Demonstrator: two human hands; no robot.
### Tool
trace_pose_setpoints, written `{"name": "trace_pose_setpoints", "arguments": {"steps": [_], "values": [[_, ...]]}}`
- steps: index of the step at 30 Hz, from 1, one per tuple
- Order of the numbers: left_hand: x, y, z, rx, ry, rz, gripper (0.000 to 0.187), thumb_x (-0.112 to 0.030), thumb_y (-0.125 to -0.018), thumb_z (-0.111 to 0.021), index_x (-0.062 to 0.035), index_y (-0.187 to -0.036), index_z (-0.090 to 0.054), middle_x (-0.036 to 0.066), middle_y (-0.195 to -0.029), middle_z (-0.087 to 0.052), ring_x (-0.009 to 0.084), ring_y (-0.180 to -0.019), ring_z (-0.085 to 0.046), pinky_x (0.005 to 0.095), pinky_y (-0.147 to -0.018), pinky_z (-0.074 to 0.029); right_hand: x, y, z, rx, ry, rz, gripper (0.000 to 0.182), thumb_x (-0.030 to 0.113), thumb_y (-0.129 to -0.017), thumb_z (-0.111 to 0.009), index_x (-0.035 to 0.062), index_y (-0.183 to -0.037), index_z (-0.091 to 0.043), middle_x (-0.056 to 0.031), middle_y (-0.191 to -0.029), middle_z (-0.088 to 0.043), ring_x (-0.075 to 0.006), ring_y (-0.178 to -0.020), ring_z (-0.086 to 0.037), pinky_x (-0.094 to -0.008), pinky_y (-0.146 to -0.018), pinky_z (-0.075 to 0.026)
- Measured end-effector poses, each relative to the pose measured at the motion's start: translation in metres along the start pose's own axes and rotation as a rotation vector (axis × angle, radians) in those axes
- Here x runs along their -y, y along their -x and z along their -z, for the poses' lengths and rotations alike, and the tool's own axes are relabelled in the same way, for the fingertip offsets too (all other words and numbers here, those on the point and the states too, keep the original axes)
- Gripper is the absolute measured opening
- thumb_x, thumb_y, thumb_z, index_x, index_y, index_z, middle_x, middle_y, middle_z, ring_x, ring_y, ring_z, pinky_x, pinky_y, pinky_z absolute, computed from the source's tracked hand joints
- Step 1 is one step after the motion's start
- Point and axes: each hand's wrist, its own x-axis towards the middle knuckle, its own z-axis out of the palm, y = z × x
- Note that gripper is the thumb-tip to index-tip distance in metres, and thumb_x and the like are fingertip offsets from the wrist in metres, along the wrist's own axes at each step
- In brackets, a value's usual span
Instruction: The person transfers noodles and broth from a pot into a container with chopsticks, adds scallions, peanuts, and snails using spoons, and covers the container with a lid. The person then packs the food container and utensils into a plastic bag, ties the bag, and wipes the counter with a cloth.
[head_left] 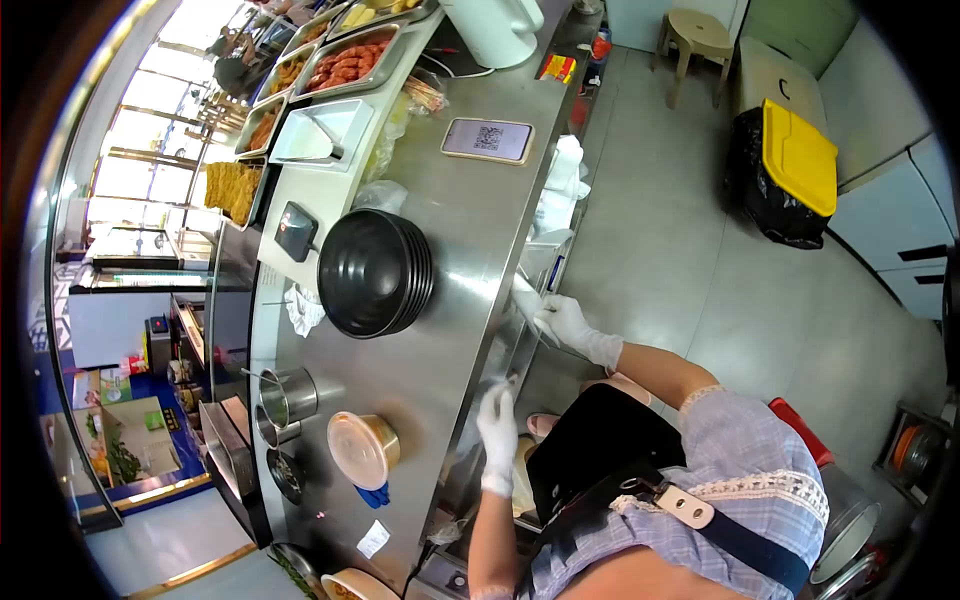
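Observation:
My right hand (567, 320), in a white glove, is closed on a flat white thing (526, 298) just below the counter's edge; its kind I cannot make out. My left hand (497, 430), also gloved in white, is beside the front edge of the steel counter (440, 270). Its fingers are loosely extended, with nothing visible in them. On the counter near my hands are a stack of black bowls (375, 272) and a lidded plastic tub (362, 450). White plastic bags (562, 185) hang by the counter edge, beyond my right hand.
A phone (488, 140) showing a QR code lies on the counter. Food trays (350, 68) and a white kettle (490, 30) stand at the far end. Metal pots (288, 396) are on the left. A yellow-lidded bin (800, 155) and a stool (697, 45) stand on the floor.

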Motion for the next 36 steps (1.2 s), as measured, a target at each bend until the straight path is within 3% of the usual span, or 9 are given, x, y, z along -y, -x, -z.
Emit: {"name": "trace_pose_setpoints", "arguments": {"steps": [4, 11, 14, 16, 21, 25, 27, 33, 36], "values": [[0.003, -0.055, -0.048, -0.008, 0.399, 0.255, 0.039, -0.014, -0.091, -0.056, -0.0038, -0.128, -0.049, 0.008, -0.12, -0.056, 0.0116, -0.091, -0.057, 0.0221, -0.071, -0.046, 0.044, 0.028, 0.017, 0.108, -0.217, -0.042, 0.014, 0.011, -0.082, -0.065, -0.0006, -0.074, -0.062, -0.0006, -0.07, -0.061, -0.0074, -0.067, -0.055, -0.0265, -0.061, -0.046], [0.038, -0.076, -0.081, 0.008, 0.486, 0.384, 0.02, -0.011, -0.087, -0.062, -0.0001, -0.104, -0.061, 0.004, -0.086, -0.063, 0.0103, -0.07, -0.058, 0.0222, -0.061, -0.047, 0.07, 0.032, 0.034, 0.224, -0.528, -0.344, 0.012, 0.01, -0.086, -0.063, 0.001, -0.079, -0.06, 0.0017, -0.073, -0.059, -0.006, -0.071, -0.053, -0.0254, -0.065, -0.046], [0.058, -0.08, -0.08, -0.152, 0.419, 0.269, 0.01, -0.006, -0.086, -0.061, 0.0014, -0.093, -0.062, 0.004, -0.08, -0.061, 0.0101, -0.064, -0.056, 0.0238, -0.058, -0.047, 0.038, 0.04, 0.06, 0.182, 0.488, 0.273, 0.016, 0.016, -0.084, -0.057, 0.0022, -0.08, -0.063, -0.0122, -0.08, -0.065, -0.0293, -0.074, -0.062, -0.0383, -0.067, -0.049], [0.028, -0.07, -0.07, -0.223, 0.299, 0.329, 0.018, -0.011, -0.084, -0.064, 0.0049, -0.094, -0.061, 0.006, -0.08, -0.062, 0.0129, -0.07, -0.056, 0.0269, -0.066, -0.046, 0.023, 0.056, 0.1, 0.571, 0.964, 0.216, 0.018, 0.018, -0.081, -0.054, 0.0024, -0.081, -0.064, -0.0187, -0.088, -0.064, -0.0375, -0.083, -0.059, -0.0437, -0.073, -0.048], [0.047, -0.041, -0.063, 0.007, 0.267, 0.641, 0.043, -0.027, -0.093, -0.055, 0.0063, -0.119, -0.05, 0.017, -0.106, -0.061, 0.0235, -0.096, -0.058, 0.0332, -0.085, -0.045, 0.04, 0.139, 0.159, 0.369, 0.782, 0.291, 0.015, 0.016, -0.075, -0.058, 0.0017, -0.077, -0.062, -0.0143, -0.1, -0.062, -0.033, -0.082, -0.059, -0.0408, -0.074, -0.049], [0.03, -0.001, -0.085, 0.441, 1.034, 1.188, 0.052, -0.044, -0.099, -0.032, 0.0017, -0.111, -0.054, 0.019, -0.101, -0.063, 0.034, -0.097, -0.06, 0.0431, -0.083, -0.047, 0.136, 0.178, 0.166, 0.513, 0.661, 0.663, 0.011, 0.012, -0.067, -0.062, 0.0024, -0.07, -0.059, -0.0114, -0.105, -0.06, -0.0303, -0.08, -0.058, -0.039, -0.071, -0.049], [0.088, 0.005, -0.12, 0.437, 0.691, 0.849, 0.075, -0.06, -0.093, -0.032, 0.0043, -0.131, -0.041, 0.02, -0.123, -0.053, 0.0299, -0.11, -0.054, 0.0384, -0.089, -0.046, 0.163, 0.186, 0.165, 0.762, 0.679, 0.801, 0.011, 0.01, -0.061, -0.064, 0.0033, -0.064, -0.057, -0.009, -0.107, -0.059, -0.0278, -0.079, -0.057, -0.0373, -0.071, -0.048], [-0.019, 0.008, -0.025, 0.256, 0.532, 1.064, 0.076, -0.064, -0.087, -0.043, 0.0027, -0.123, -0.051, 0.015, -0.113, -0.056, 0.0255, -0.099, -0.057, 0.0338, -0.079, -0.046, 0.183, 0.172, 0.155, 0.98, 0.87, 0.925, 0.013, 0.018, -0.063, -0.066, 0.0068, -0.064, -0.059, -0.0071, -0.107, -0.056, -0.0229, -0.083, -0.056, -0.0336, -0.07, -0.046], [-0.014, 0.014, 0.014, 0.564, 0.23, 0.72, 0.077, -0.056, -0.084, -0.056, 0.005, -0.129, -0.045, 0.024, -0.121, -0.05, 0.0283, -0.106, -0.054, 0.043, -0.08, -0.049, 0.202, 0.167, 0.13, 1.036, 0.991, 1.023, 0.012, 0.019, -0.066, -0.065, 0.0076, -0.067, -0.062, -0.0061, -0.101, -0.052, -0.0205, -0.091, -0.053, -0.0324, -0.074, -0.045]]}}
